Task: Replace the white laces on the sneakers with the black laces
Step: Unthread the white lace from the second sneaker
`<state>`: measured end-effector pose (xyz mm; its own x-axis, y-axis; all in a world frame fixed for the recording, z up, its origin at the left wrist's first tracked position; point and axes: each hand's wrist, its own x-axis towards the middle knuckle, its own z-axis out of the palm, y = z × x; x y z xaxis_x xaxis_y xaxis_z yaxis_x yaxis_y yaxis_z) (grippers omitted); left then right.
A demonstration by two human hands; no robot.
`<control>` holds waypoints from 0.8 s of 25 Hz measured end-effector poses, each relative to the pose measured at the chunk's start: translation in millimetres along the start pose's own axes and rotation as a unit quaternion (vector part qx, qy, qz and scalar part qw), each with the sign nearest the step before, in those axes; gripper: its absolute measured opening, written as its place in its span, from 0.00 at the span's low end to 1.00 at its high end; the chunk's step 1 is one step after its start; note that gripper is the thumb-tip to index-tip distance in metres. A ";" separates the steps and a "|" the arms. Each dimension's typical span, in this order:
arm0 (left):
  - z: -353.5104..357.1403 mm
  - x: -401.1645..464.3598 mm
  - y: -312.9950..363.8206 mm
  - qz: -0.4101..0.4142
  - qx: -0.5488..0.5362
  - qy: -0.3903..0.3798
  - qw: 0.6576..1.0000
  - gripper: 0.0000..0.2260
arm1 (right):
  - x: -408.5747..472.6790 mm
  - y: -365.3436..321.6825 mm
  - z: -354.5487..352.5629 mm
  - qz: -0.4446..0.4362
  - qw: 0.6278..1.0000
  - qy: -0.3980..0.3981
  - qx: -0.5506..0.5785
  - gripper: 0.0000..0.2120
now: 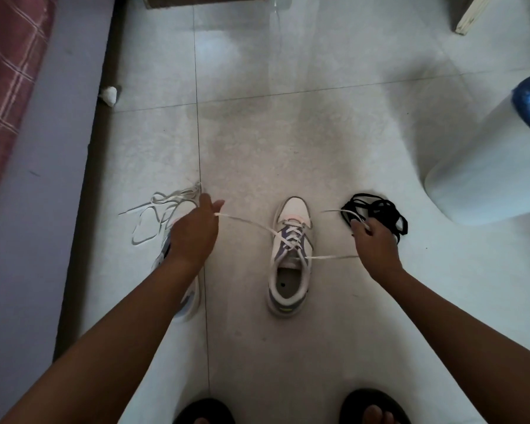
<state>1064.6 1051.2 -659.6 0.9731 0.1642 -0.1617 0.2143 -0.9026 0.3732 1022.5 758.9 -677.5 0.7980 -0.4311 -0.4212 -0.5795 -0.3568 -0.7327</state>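
Note:
A white and purple sneaker [289, 258] stands on the floor, toe pointing away, still threaded with a white lace [292, 240]. My left hand [195, 232] pinches the lace's left end, pulled out taut to the left. My right hand [375, 244] grips the right end, stretched to the right. A second sneaker [190, 296] lies mostly hidden under my left forearm. Beside it a loose white lace [156, 214] lies tangled on the tiles. A bundle of black laces [380, 211] rests just beyond my right hand.
A bed with a purple side [52, 142] and a red checked cover [6, 71] runs along the left. A white container with a blue lid [487, 166] stands at the right. A crumpled white wad [109, 94] lies by the bed. My sandalled feet [375, 408] are at the bottom.

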 end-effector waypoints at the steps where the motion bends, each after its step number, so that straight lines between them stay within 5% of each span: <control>1: -0.8 -0.9 1.6 0.015 0.031 -0.021 0.999 0.15 | 3.7 3.9 -2.2 -0.077 0.995 0.026 -0.058 0.17; 5: 12.4 -13.3 14.6 0.022 0.016 -0.214 0.976 0.24 | 7.0 1.8 1.2 -0.191 0.976 -0.012 -0.101 0.17; 7: 28.1 -35.1 35.1 0.095 0.060 -0.260 0.959 0.35 | 0.5 -4.8 9.2 -0.063 0.992 -0.104 0.026 0.22; 10: 60.9 -75.7 71.5 0.063 -0.041 -0.296 0.952 0.29 | -0.3 -15.2 14.1 0.148 0.946 -0.178 0.226 0.26; 11: 70.6 -81.1 78.8 0.024 -0.046 -0.311 0.949 0.29 | 1.3 -18.4 10.3 0.141 0.955 -0.181 0.186 0.24; 13: 83.9 -84.8 79.5 -0.014 0.050 -0.321 0.946 0.30 | 14.6 -24.0 -7.9 -0.033 0.979 -0.119 -0.159 0.18; 15: 85.3 -80.0 73.6 0.018 0.161 -0.294 0.942 0.28 | 36.8 -32.2 -38.8 -0.168 0.909 0.123 -0.360 0.15; 17: 82.6 -77.4 68.0 0.059 0.220 -0.293 0.929 0.26 | 44.6 -42.7 -57.2 -0.213 0.899 0.219 -0.314 0.18; 20: 72.8 -73.1 64.2 0.044 0.135 -0.331 0.933 0.23 | 32.1 -35.5 -35.7 -0.247 0.913 0.083 -0.314 0.13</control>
<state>1001.1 952.2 -690.4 0.7005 -0.1170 -0.7040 0.0187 -0.9831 0.1820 1062.7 728.1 -645.9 0.9818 -0.1901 0.0022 -0.1782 -0.9239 -0.3386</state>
